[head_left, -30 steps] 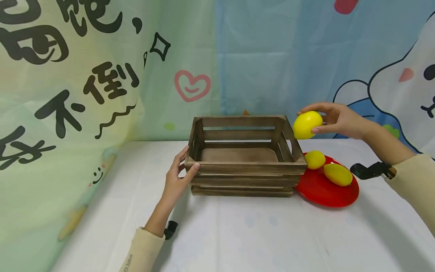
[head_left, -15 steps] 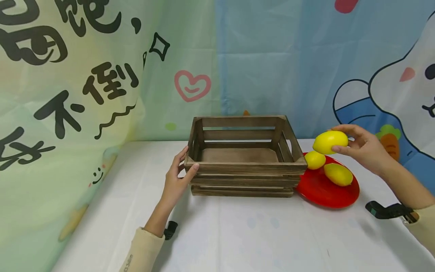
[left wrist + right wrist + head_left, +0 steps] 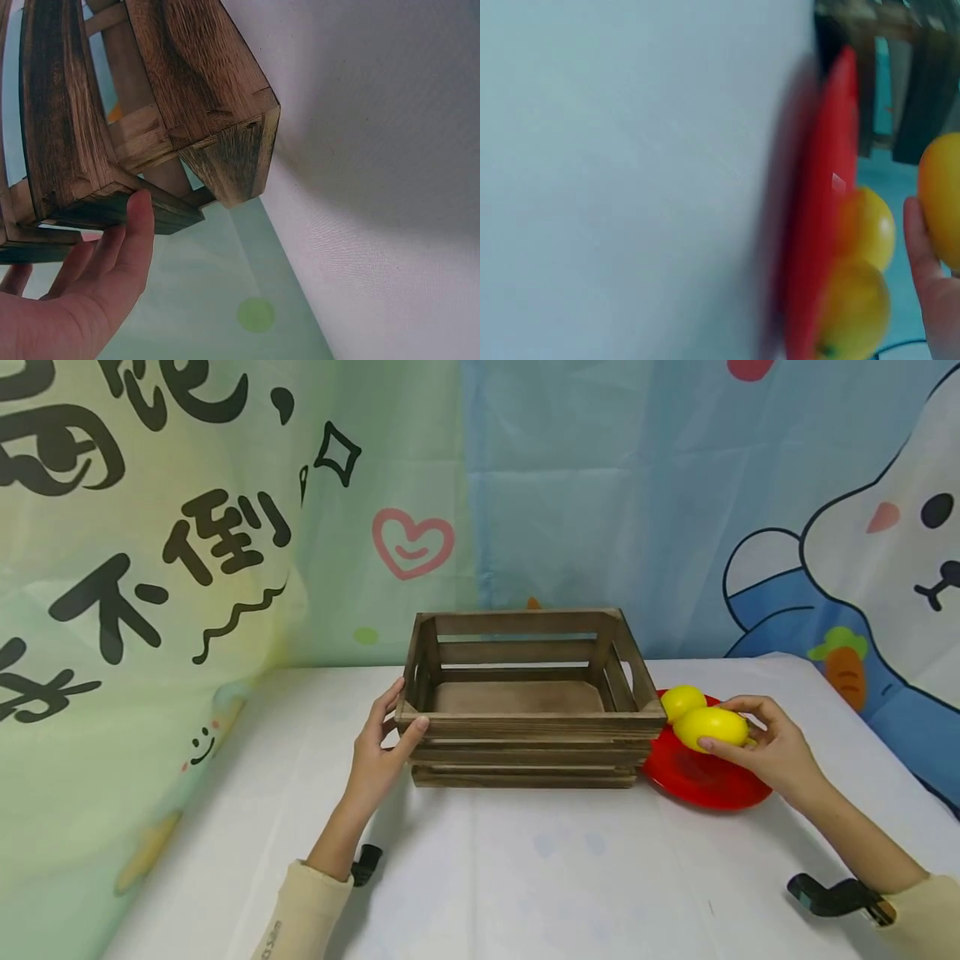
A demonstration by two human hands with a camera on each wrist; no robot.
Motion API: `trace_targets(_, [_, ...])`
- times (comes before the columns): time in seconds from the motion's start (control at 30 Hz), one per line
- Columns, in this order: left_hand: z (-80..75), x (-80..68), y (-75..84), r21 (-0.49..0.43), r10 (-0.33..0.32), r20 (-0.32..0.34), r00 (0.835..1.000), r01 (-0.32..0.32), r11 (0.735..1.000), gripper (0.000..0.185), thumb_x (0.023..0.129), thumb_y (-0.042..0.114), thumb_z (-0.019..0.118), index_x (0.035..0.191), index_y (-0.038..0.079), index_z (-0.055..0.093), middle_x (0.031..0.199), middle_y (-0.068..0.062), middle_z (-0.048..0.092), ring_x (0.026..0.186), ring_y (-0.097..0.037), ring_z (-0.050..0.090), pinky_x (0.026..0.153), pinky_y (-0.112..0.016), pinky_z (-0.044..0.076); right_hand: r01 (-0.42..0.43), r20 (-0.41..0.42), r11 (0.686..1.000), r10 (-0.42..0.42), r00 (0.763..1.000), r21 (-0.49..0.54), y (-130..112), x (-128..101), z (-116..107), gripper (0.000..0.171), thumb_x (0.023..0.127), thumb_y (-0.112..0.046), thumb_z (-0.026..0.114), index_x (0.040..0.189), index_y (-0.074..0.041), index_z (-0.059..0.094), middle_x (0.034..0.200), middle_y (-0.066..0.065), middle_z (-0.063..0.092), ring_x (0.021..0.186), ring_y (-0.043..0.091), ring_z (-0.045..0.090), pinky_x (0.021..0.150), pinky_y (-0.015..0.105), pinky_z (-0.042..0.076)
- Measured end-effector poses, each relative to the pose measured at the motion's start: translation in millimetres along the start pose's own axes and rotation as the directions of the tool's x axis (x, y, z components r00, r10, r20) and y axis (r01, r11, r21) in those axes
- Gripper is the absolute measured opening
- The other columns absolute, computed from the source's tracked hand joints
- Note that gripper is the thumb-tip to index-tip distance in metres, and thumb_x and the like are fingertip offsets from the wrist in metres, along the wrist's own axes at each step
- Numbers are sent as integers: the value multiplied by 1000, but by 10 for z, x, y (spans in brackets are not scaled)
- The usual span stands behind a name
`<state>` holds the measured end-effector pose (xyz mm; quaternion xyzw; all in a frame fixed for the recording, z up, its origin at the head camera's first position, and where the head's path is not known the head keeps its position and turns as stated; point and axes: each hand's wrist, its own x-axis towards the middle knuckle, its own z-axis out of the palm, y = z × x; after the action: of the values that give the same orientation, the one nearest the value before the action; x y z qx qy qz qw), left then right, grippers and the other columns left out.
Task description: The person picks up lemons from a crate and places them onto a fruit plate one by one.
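Note:
A slatted wooden crate (image 3: 528, 728) stands on the white table with no fruit seen in it. My left hand (image 3: 377, 753) grips its front left corner, thumb on the front rim and fingers along the side. The same hand (image 3: 90, 292) is at the crate's (image 3: 202, 67) corner in the left wrist view. My right hand (image 3: 772, 745) holds a lemon (image 3: 708, 728) between thumb and fingers, low above a red plate (image 3: 705, 785). Another lemon (image 3: 681, 700) lies on the plate; a third is mostly hidden behind the held one. The right wrist view shows two lemons (image 3: 866, 225) on the plate.
The red plate sits close against the crate's right side. White cloth (image 3: 555, 877) covers the table. A printed backdrop (image 3: 570, 510) hangs behind it and along the left.
My right hand has carried the lemon from beside the crate's upper right rim, rightward and down, to just above the plate. My left hand keeps its hold; the head view has shifted slightly.

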<state>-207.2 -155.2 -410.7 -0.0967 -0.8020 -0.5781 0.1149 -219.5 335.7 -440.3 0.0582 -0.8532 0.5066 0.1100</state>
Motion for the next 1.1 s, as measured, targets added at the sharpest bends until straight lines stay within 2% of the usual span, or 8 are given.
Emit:
trace_targets(0.1, [-7,7,0,0,5,-2,1000,-5,1000,61,97,27,63,150,33,35,147,-6,41,128,-33,50,85,-47,55,45,0,998,-45,999,-50,11,-65,97,45,85,-8,76,121,-11,49,115,-19,43,104,-5,40,78,-1,40])
trace_targets(0.2, [-9,11,1,-2,4,1,1000,-4,1000,60,97,27,63,150,32,35,148,-7,40,128,-33,50,84,-46,56,86,13,995,-85,996,-59,10,-108,167,46,83,-4,77,118,-12,49,114,-16,45,103,-6,39,78,0,41])
trace_targets(0.37, [-25,14,20,-8,3,4,1000,-3,1000,60,97,26,63,150,31,35,148,-7,40,129,-33,49,86,-48,55,122,21,990,-121,992,-66,11,-94,238,47,81,-2,78,117,-10,49,115,-4,48,104,-5,39,78,1,43])
trace_targets(0.63, [-43,28,50,-1,8,4,1000,-8,1000,60,97,27,62,151,31,34,149,-8,39,129,-34,49,86,-49,54,109,64,992,-105,992,-66,68,-95,251,47,83,-6,78,120,-8,48,117,-5,45,101,-7,41,79,1,42])
trace_targets(0.73, [-31,18,35,-2,-1,10,1000,1,1000,60,97,28,62,151,31,35,149,-8,38,130,-35,48,87,-51,54,129,86,989,-123,989,-73,106,-138,257,49,82,-4,78,121,-7,49,119,-4,46,101,-9,42,80,1,41])
trace_targets(0.9, [-11,-8,4,4,-6,8,1000,6,1000,60,97,27,62,150,31,35,149,-9,39,130,-36,48,87,-51,54,230,116,966,-216,969,-117,128,-169,286,51,77,2,80,120,-2,52,119,7,51,106,-10,41,86,-1,35])
trace_targets(1.1, [0,6,-8,4,12,6,1000,-12,1000,60,97,26,62,151,29,35,149,-9,39,131,-36,47,88,-50,54,343,120,920,-325,938,-188,119,-123,296,52,70,9,82,116,-1,58,115,11,55,112,-11,36,91,-2,28])
